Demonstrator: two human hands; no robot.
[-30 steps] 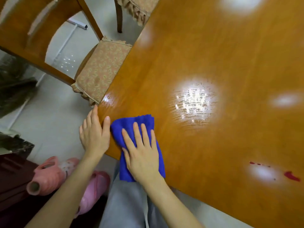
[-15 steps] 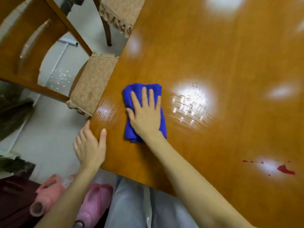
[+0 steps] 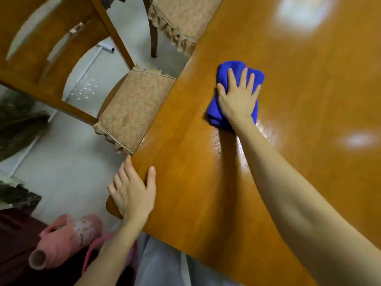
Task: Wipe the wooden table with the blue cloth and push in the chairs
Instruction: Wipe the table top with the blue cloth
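Note:
The glossy wooden table (image 3: 288, 48) fills the right of the view. My right hand (image 3: 237, 98) lies flat with spread fingers on the folded blue cloth (image 3: 223, 79), pressing it onto the tabletop well in from the left edge. A wet streak shines on the wood just behind the cloth. My left hand (image 3: 134, 193) rests on the table's near-left corner, thumb on top and fingers over the edge. A wooden chair (image 3: 134, 108) with a patterned seat cushion stands at the table's left side, its seat partly under the edge. A second chair (image 3: 179, 19) stands further back.
Pale floor lies to the left of the table. Pink slippers (image 3: 61, 240) and a dark low cabinet (image 3: 12, 244) sit at the lower left. Dark leafy clutter (image 3: 18, 124) lies along the left wall.
My right hand has pushed the blue cloth away from me across the tabletop, leaving a wet streak. My left hand has stayed on the table's corner.

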